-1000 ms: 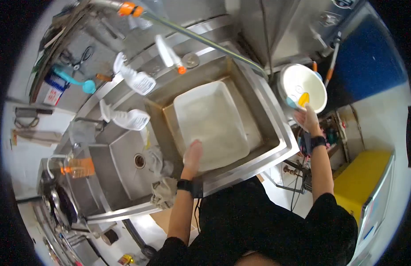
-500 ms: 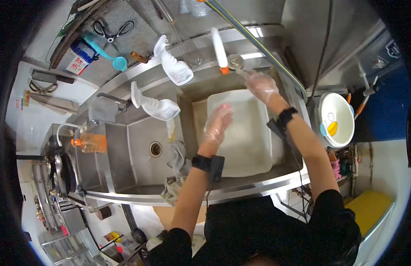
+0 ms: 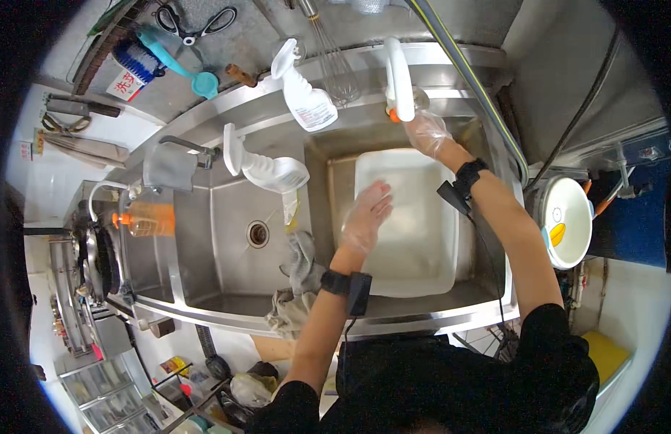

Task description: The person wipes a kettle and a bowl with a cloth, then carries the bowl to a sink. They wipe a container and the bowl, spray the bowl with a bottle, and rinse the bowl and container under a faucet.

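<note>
My left hand [image 3: 367, 217], in a clear plastic glove, is held over the left part of a white rectangular tub [image 3: 411, 271] in the right sink basin. Its fingers are spread and nothing is in them. At the basin's back edge, my right hand [image 3: 428, 135], also gloved, is beside a white curved spout-like piece [image 3: 401, 79] with an orange part [image 3: 394, 115] at its lower end. The right fingertips are partly hidden near that piece, so their grip is unclear. The tub looks to hold cloudy liquid.
White spray bottles [image 3: 306, 105] hang along the back. A grey cloth [image 3: 301, 260] lies over the basin divider. An orange bottle [image 3: 151, 219] is at the left. A white bucket [image 3: 568, 224] stands right, and a striped hose [image 3: 466, 72] crosses the back.
The camera view has shifted. My right hand has come closer to the orange-tipped white piece, and its fingertips are now partly hidden. My left hand remains over the tub with fingers spread.
</note>
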The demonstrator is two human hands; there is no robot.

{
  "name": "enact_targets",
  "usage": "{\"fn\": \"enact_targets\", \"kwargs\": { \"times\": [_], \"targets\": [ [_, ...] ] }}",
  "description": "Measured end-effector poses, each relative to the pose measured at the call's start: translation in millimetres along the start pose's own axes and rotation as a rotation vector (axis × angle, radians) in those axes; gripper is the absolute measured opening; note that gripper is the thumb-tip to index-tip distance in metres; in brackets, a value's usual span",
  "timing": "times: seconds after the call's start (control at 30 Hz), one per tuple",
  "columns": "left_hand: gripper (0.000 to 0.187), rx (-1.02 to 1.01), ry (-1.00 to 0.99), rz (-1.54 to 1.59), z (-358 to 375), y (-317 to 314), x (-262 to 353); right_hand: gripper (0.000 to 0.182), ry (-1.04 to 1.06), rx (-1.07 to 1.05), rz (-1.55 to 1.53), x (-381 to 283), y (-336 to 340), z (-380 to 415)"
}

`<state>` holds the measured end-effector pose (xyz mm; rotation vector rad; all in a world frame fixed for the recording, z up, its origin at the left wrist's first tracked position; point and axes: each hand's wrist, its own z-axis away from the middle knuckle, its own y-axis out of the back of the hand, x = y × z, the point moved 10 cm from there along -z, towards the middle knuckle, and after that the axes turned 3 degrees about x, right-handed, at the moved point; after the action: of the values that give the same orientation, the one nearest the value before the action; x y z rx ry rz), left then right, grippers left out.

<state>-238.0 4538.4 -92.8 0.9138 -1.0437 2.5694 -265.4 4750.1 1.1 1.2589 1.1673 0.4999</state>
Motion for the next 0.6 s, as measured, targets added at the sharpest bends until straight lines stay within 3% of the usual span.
{"fn": "enact_targets", "kwargs": {
  "times": [0.2, 0.27, 0.3, 0.37, 0.43, 0.5, 0.57, 0.6],
  "targets": [
    [0.041, 0.000, 0.011, 0.046, -4, 8, 2, 0.037, 0.042, -0.013, -0.093, 9, -30, -13],
    [0.040, -0.008, 0.016, 0.039, -4, 4, 4, 0.037, 0.332, 0.162, 0.145, -8, -22, -8],
    [0.041, -0.016, -0.035, -0.021, -4, 1, 8, 0.037, 0.332, 0.159, 0.149, -2, -25, -3],
    [0.042, -0.026, -0.087, -0.076, -3, -10, 16, 0.027, 0.059, 0.008, 0.006, -15, 8, 14],
    [0.043, -0.144, -0.036, 0.213, -11, -36, 21, 0.026, 0.039, 0.040, -0.018, 2, -3, 21],
    [0.038, -0.172, 0.030, 0.308, -49, -46, 7, 0.026, 0.013, 0.073, -0.045, 12, -15, 31],
    [0.033, -0.198, 0.098, 0.401, -61, -66, 0, 0.027, -0.414, 0.019, -0.757, 47, -47, 52],
    [0.028, -0.215, -0.049, 0.191, -57, -78, 15, 0.033, -0.660, -0.142, -1.389, 42, -90, 65]
  ]
}}
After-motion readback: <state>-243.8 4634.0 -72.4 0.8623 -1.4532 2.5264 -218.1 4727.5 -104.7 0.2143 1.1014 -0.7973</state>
